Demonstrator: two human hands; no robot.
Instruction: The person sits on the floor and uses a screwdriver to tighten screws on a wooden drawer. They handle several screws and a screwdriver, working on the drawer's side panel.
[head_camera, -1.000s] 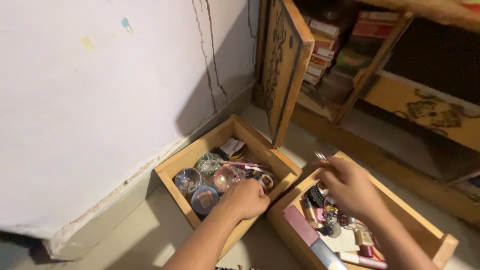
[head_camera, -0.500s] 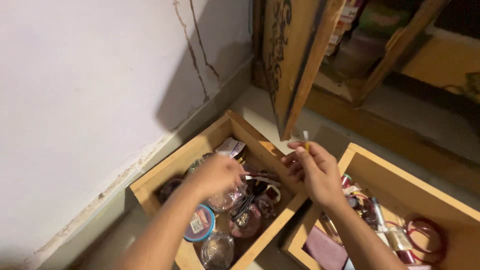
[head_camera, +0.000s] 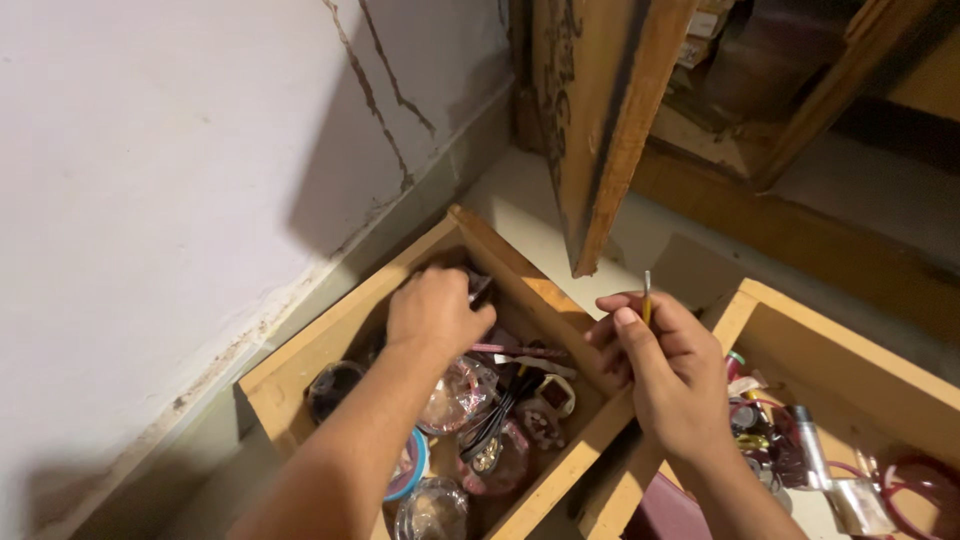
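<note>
Yellow-and-metal thin stick (head_camera: 647, 297), maybe small brush or pencil, stood upright in my right hand (head_camera: 668, 375), pinched low between thumb and fingers, above gap between two wooden drawers. Judged it light, stiff, slim; easy to twist loose, so best held near middle. My left hand (head_camera: 433, 312) reached into left drawer (head_camera: 300, 355) at 10 o'clock from stick, curled over dark item; grip there unclear. Right drawer (head_camera: 850, 350) sat at 4 o'clock.

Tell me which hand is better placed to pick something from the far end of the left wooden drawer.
Left. The left hand already reaches into the far end of the left drawer, while the right hand holds a thin stick between the two drawers.
</note>
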